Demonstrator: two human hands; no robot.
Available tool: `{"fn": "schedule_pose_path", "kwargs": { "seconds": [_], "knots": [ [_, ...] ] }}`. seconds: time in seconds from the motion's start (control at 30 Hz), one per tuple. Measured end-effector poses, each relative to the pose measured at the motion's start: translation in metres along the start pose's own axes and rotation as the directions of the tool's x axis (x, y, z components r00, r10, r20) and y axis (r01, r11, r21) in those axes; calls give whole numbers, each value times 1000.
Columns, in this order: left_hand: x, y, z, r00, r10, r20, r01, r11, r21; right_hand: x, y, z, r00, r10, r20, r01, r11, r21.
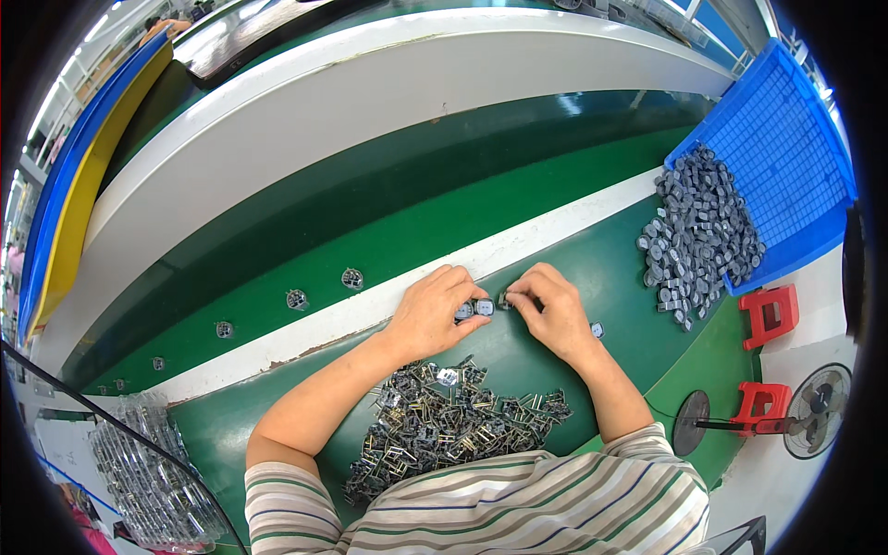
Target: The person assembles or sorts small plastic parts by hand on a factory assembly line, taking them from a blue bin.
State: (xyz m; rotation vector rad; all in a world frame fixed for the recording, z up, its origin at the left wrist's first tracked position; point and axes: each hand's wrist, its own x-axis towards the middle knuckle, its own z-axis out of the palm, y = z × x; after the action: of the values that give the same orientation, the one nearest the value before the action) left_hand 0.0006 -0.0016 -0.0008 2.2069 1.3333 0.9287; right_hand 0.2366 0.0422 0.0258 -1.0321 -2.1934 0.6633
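My left hand (430,310) is closed, pinching small grey square caps (484,307) between thumb and fingers. Just to its right, my right hand (553,319) is closed with a small dark part (504,301) at its fingertips; its exact kind is hard to make out. Below both hands, against the striped shirt, lies a heap of small dark parts with brassy metal prongs (453,421). One loose grey cap (597,329) rests beside my right wrist. Further right, a big pile of grey caps (694,231) spills from a blue crate (777,166).
Beyond a white rail (555,222) runs a green belt (518,190) carrying several spaced-out round parts (351,278). Stacked clear plastic trays (153,462) stand at the lower left. Red stools (770,314) and a fan (819,412) are at the right.
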Motion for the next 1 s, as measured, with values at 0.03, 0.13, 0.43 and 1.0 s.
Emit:
{"fn": "schedule_pose_path", "kwargs": {
  "seconds": [0.03, 0.13, 0.43, 1.0],
  "knots": [
    [0, 0, 0, 1000, 5, 1, -5, 1000, 6, 1, -1, 0, 1000, -1, 2, 1, 1000, 1],
    [1, 1, -1, 1000, 22, 5, -22, 1000, 9, 3, -8, 2, 999, -32, 12, 30, 990, 139],
    [1, 0, 0, 1000, 16, 3, -16, 1000, -2, 1, -8, 22, 982, -179, -58, 176, 983, -50],
    [-1, 2, 3, 998, 29, -48, -29, 999, -16, -4, -4, 30, 996, -84, -6, 84, 993, 86]
  ]
}}
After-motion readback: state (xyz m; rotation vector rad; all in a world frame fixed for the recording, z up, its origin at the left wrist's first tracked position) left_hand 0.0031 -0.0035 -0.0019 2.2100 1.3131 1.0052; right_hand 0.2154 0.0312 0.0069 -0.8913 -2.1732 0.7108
